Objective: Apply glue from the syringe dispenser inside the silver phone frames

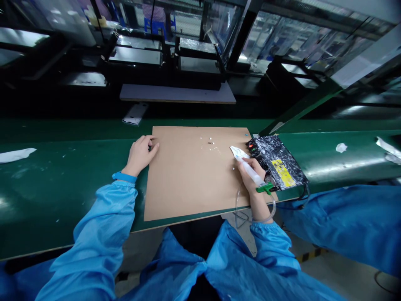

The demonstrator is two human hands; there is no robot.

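A brown cardboard sheet (194, 171) lies on the green conveyor belt (62, 175) in front of me. My left hand (140, 154) rests at the sheet's left edge, fingers curled on it. My right hand (250, 175) is closed around a white glue syringe (252, 172) with a green end and a clear tube trailing down; its tip is wrapped in white paper (235, 151). Just right of that hand sits a black tray (277, 161) smeared with white, bearing a yellow label.
White crumbs (210, 141) dot the cardboard's far part. A white flat device (135, 113) lies beyond the belt, under a grey board (177, 94). Paper scraps (341, 147) lie on the belt at right and far left. Another person's blue sleeve (344, 225) is at right.
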